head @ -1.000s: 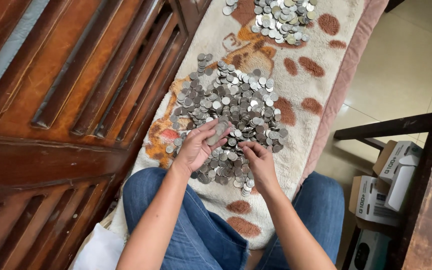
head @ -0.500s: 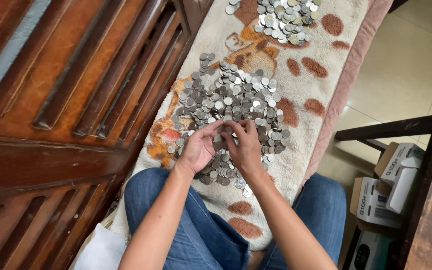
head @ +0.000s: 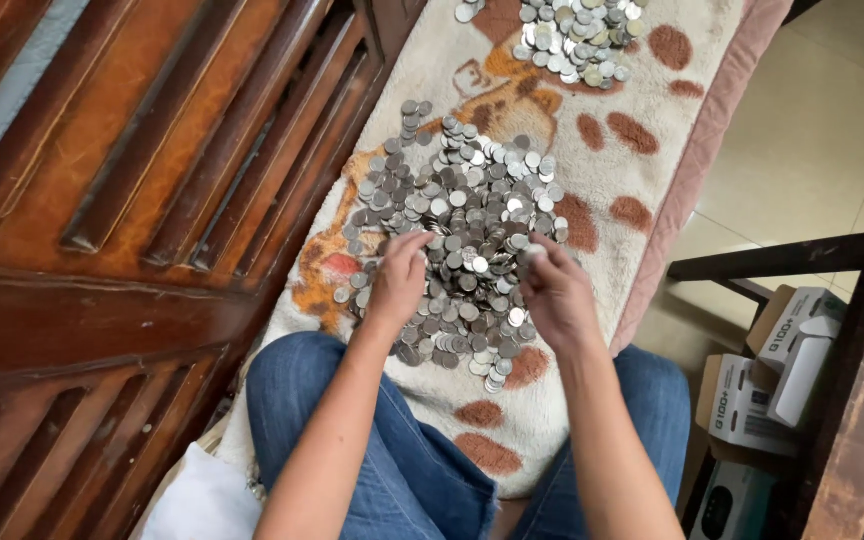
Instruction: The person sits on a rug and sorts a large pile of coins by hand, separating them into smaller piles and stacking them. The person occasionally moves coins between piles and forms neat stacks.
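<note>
Sorting coins: big coin heap point(head: 457, 235) centre on blanket point(head: 652, 190), 2nd pile point(head: 572, 35) at 12 o'clock. Left hand point(head: 397, 285) curled, picking; right hand point(head: 552, 290) pinching coin. Next prob. needs fingertip care, one coin at a time.

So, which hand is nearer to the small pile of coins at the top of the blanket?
The right hand, slightly. The small pile of coins lies far ahead, almost straight beyond it. The left hand is equally far down but further to the left, over the large pile.
</note>
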